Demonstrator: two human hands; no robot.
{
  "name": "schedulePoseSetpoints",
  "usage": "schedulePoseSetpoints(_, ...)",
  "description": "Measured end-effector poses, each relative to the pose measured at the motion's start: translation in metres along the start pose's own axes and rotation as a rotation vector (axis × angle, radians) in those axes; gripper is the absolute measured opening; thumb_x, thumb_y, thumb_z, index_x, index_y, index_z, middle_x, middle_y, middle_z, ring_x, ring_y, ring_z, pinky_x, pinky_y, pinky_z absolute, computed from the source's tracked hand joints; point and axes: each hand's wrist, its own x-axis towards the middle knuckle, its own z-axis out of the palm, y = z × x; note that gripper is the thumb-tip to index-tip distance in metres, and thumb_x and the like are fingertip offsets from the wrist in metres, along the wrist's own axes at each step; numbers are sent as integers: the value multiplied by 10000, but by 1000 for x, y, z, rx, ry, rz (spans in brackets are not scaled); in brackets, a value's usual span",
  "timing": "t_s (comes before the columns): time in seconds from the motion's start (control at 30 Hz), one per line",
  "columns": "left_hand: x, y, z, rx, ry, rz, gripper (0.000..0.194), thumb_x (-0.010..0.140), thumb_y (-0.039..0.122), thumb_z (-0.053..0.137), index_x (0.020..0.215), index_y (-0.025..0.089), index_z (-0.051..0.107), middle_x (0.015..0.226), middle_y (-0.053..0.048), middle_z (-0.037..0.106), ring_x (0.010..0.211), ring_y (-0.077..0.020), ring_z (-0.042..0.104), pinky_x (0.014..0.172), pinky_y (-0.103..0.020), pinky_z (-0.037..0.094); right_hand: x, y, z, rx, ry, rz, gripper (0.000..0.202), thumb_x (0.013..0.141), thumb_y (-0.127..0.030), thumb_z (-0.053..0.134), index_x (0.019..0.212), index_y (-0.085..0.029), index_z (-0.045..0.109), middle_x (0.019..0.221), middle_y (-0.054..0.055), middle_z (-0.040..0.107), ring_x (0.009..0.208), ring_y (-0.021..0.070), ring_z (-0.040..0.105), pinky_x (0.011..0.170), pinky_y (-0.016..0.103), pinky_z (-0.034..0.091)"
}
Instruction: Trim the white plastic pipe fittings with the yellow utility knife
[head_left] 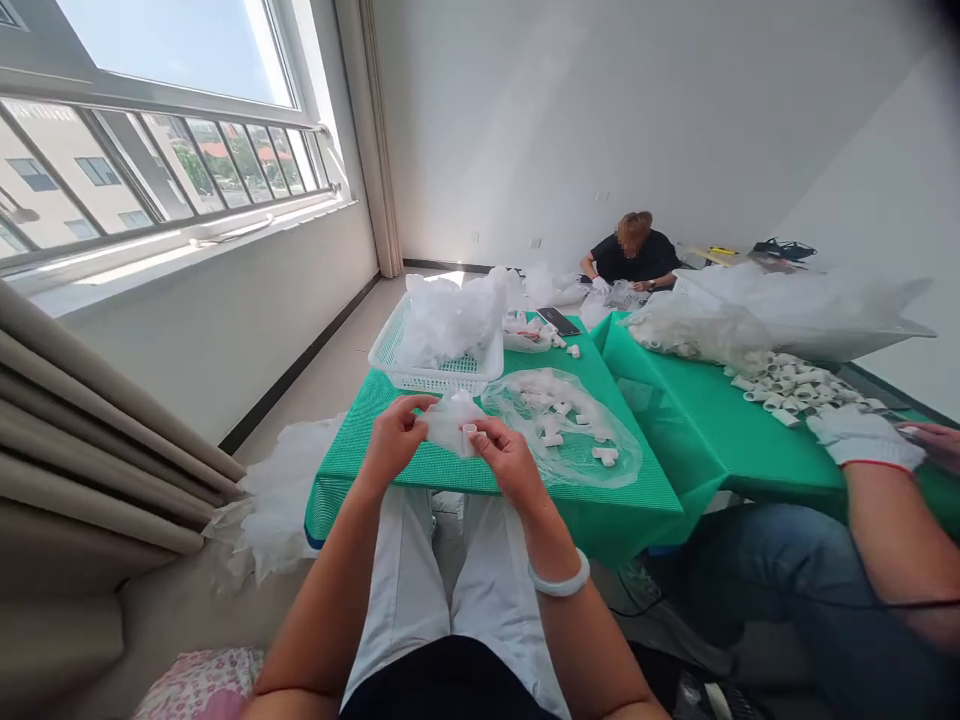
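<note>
- Over the near edge of the green table (356,440), the left hand (399,436) pinches filmy plastic (444,428), fingertips closed; the right hand (507,462) grips a white fitting (469,430) between thumb and fingers.
- Whether the fitting sits inside the plastic is hard to tell.
- Best keep the film taut, the fitting steady.
- Beyond stands a white basket (442,381); a loose clear bag (626,460) with fittings crowds the right side.
</note>
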Motion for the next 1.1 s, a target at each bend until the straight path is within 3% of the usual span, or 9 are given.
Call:
schedulePoseSetpoints(0.27,-26,-15,-19,65,-181,-224,299,643,147,448,863,163,649,767,-26,630,561,-104,534,505,-220,428,-20,11,-44,211,185,240,361,611,-503,726,809,-202,704,809,51,689,678,173,632,592,310,520)
schedulePoseSetpoints(0.43,-48,-4,-7,294,-4,165,293,792,263,526,1069,216,608,1229,-85,547,1127,-215,513,919,-347,450,-24,10,-33,218,176,268,356,622,-509,718,796,-200,697,823,47,688,639,143,611,561,279,511)
schedulePoseSetpoints(0.5,-49,3,-1,363,-75,322,215,827,283,523,1007,234,632,1207,-70,562,1177,-219,480,999,-370,389,-25,5,-27,188,99,301,372,619,-516,720,802,-192,705,787,43,685,627,138,600,550,260,494)
schedulePoseSetpoints(0.63,-45,-1,6,540,-324,231,166,837,205,496,852,226,660,975,-48,639,895,-187,602,818,-320,469,-27,-4,-27,159,11,309,391,626,-541,705,814,-199,711,767,44,690,646,153,602,570,269,487)
schedulePoseSetpoints(0.73,-45,-9,9,479,-178,86,208,857,189,441,818,194,645,859,-45,634,708,-137,587,670,-259,470,-27,-8,-35,135,26,297,407,624,-564,693,814,-203,709,771,55,697,694,187,622,597,296,495)
schedulePoseSetpoints(0.8,-47,-10,12,363,-112,121,142,829,253,520,884,193,637,930,-52,630,760,-141,588,658,-242,468,-27,-9,-37,131,18,306,406,619,-564,693,802,-202,708,770,58,698,698,193,625,598,301,497)
schedulePoseSetpoints(0.9,-50,-5,20,285,-172,184,283,722,295,653,988,207,613,1006,-47,629,846,-163,583,697,-251,467,-29,-11,-33,156,-44,345,381,613,-538,705,787,-199,711,770,55,698,672,179,619,583,289,500)
schedulePoseSetpoints(1.0,-48,-5,23,279,-176,81,128,755,243,570,866,195,612,791,-3,637,695,-127,555,655,-237,440,-30,-13,-30,193,-77,384,348,602,-504,727,783,-207,716,773,47,700,668,169,622,591,282,512)
schedulePoseSetpoints(1.1,-46,-13,16,281,-16,-50,105,759,196,479,758,186,583,677,15,596,619,-110,509,598,-219,397,-29,-15,-40,163,-65,378,351,599,-507,734,789,-212,716,827,65,715,759,210,648,645,322,534)
